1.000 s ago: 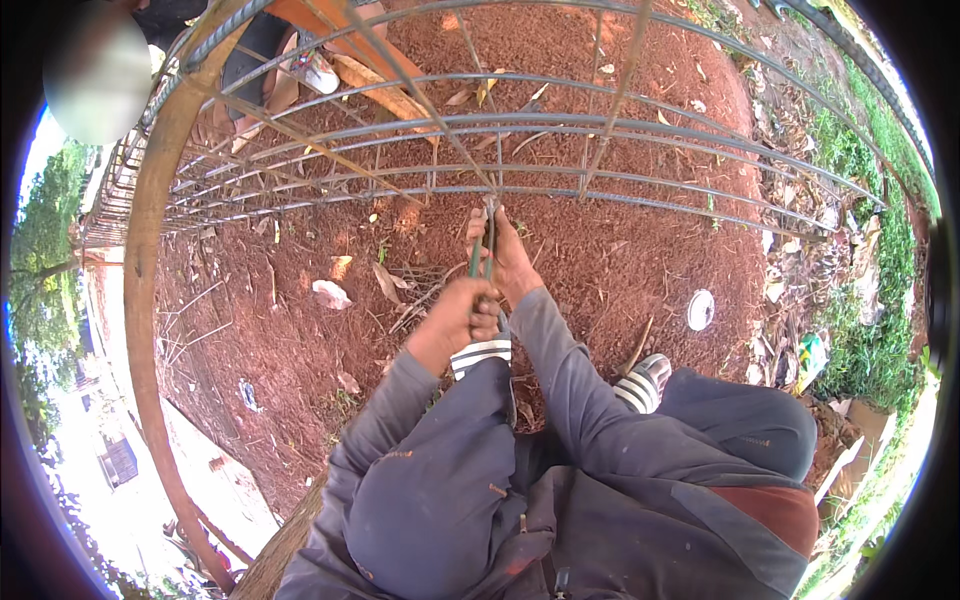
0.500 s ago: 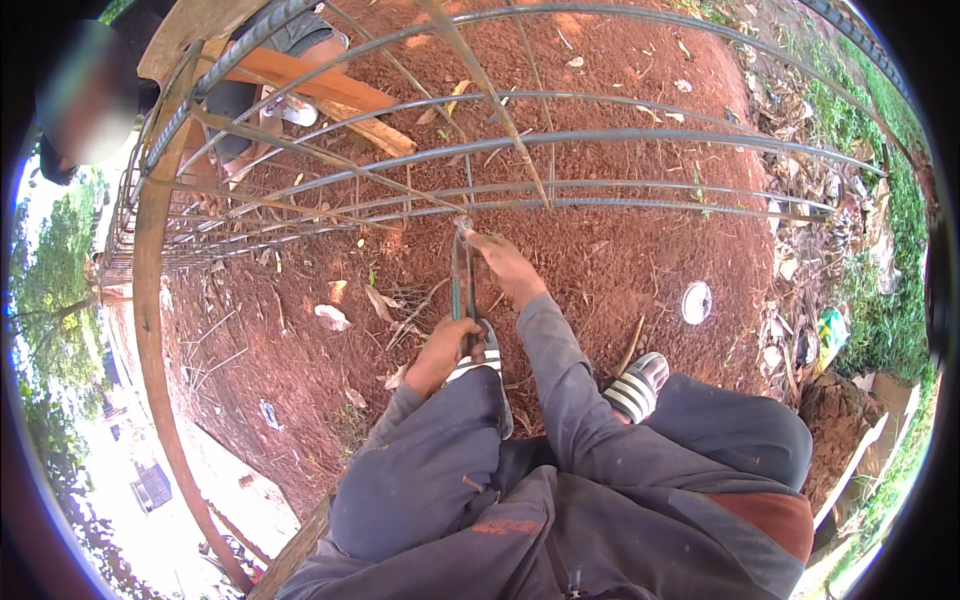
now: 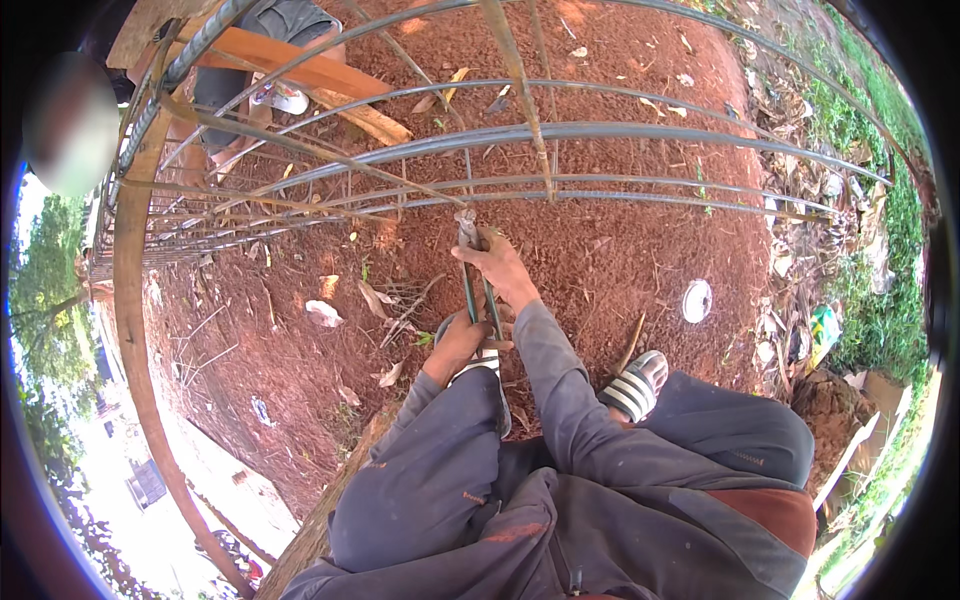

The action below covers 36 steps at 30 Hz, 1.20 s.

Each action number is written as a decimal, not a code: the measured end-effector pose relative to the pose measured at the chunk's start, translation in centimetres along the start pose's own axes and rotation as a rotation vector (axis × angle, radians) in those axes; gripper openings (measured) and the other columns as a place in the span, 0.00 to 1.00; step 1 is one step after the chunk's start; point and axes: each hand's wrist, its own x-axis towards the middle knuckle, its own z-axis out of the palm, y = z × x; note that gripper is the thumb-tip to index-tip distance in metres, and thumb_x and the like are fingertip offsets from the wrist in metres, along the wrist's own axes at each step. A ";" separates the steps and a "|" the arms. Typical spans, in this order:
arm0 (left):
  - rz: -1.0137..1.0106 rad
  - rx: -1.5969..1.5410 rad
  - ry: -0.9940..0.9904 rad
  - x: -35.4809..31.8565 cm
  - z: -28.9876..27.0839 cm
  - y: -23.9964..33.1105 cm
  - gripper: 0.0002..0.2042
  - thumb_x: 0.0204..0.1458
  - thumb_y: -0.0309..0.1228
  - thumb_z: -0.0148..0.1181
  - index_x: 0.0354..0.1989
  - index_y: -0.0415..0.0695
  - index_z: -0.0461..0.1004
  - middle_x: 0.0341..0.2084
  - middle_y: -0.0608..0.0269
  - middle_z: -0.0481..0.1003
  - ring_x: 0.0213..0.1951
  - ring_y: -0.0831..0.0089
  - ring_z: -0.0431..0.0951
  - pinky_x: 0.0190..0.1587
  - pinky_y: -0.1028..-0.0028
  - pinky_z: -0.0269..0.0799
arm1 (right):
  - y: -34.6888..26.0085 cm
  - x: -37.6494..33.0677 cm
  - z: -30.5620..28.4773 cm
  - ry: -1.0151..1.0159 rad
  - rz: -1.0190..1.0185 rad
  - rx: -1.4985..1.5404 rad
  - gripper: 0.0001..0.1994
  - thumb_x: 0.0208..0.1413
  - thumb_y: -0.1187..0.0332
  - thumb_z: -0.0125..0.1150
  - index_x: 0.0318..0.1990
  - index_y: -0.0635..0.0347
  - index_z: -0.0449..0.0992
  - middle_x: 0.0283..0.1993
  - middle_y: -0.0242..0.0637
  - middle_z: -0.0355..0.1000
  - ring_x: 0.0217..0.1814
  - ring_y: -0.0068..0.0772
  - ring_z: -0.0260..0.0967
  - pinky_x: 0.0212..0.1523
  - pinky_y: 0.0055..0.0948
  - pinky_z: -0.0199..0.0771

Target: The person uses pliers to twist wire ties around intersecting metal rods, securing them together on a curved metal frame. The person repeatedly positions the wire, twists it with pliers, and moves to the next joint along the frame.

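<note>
A pair of pincers (image 3: 470, 284) with long greenish handles points away from me, its metal head just below the nearest bars of a rebar cage (image 3: 620, 180). My left hand (image 3: 457, 345) is wrapped round the lower handles, which stand a little apart. Close to the head, my right hand (image 3: 505, 272) grips the pincers with thumb and fingers. A thin bent bar (image 3: 350, 160) of the cage ends right by the pincers' head. Whether the jaws hold anything is too small to tell.
A wooden post (image 3: 132, 300) stands at the left by the cage. Beyond it, another person's legs (image 3: 235, 100) show near orange-brown planks (image 3: 300, 65). A round white object (image 3: 697, 301) lies on the red soil to the right, with litter and grass farther right.
The pincers' handles have spread apart, and my left hand has shifted slightly up and right. My right hand has moved slightly down the tool. The view has shifted a little.
</note>
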 end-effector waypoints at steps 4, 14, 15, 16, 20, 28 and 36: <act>0.058 -0.134 -0.079 1.1 -1.8 -2.5 0.34 0.48 0.18 0.52 0.68 0.40 0.55 0.42 0.64 0.68 0.42 0.75 0.74 0.49 0.64 0.78 | -1.5 -0.9 0.3 0.050 -0.004 -0.171 0.34 0.47 0.58 0.74 0.59 0.69 0.70 0.45 0.40 0.76 0.46 0.34 0.73 0.51 0.33 0.71; 0.346 0.803 0.468 1.4 -0.3 -2.6 0.21 0.52 0.37 0.61 0.49 0.34 0.69 0.34 0.43 0.77 0.38 0.48 0.79 0.43 0.56 0.73 | -1.9 -2.5 3.3 0.223 0.085 -0.512 0.25 0.51 0.53 0.67 0.46 0.67 0.74 0.45 0.56 0.78 0.51 0.59 0.75 0.52 0.47 0.73; 0.377 0.986 0.511 1.4 -0.7 -3.0 0.22 0.52 0.37 0.61 0.49 0.33 0.68 0.32 0.43 0.78 0.35 0.47 0.79 0.41 0.55 0.73 | -1.9 -2.8 4.1 0.230 0.107 -0.616 0.24 0.53 0.52 0.65 0.45 0.67 0.74 0.44 0.57 0.78 0.51 0.61 0.75 0.52 0.49 0.73; 0.411 1.172 0.550 1.4 -1.0 -3.2 0.23 0.52 0.37 0.61 0.50 0.31 0.66 0.31 0.43 0.78 0.33 0.46 0.80 0.39 0.54 0.74 | -1.9 -2.6 4.6 0.256 0.099 -0.558 0.23 0.55 0.52 0.64 0.42 0.67 0.74 0.42 0.58 0.78 0.50 0.63 0.75 0.50 0.50 0.73; 0.364 1.320 0.673 1.7 -0.2 -3.1 0.28 0.50 0.38 0.64 0.53 0.30 0.63 0.30 0.42 0.79 0.33 0.45 0.80 0.37 0.55 0.75 | 1.4 -0.9 5.1 0.241 0.098 -0.082 0.18 0.61 0.55 0.62 0.30 0.63 0.73 0.27 0.45 0.76 0.32 0.45 0.77 0.33 0.43 0.73; 0.113 0.480 0.345 -1.4 -2.5 -0.6 0.21 0.54 0.30 0.64 0.53 0.34 0.66 0.30 0.58 0.79 0.30 0.70 0.81 0.34 0.71 0.77 | 1.4 -1.1 2.6 -0.316 0.225 0.721 0.12 0.63 0.58 0.63 0.35 0.54 0.72 0.24 0.21 0.61 0.24 0.16 0.60 0.28 0.25 0.68; -0.286 -0.357 0.137 -1.4 -2.1 1.0 0.07 0.59 0.34 0.57 0.33 0.46 0.68 0.17 0.72 0.61 0.15 0.81 0.59 0.19 0.76 0.58 | 2.9 -0.1 3.9 -0.614 0.228 1.313 0.12 0.66 0.54 0.58 0.42 0.51 0.69 0.23 0.18 0.58 0.24 0.15 0.60 0.31 0.28 0.73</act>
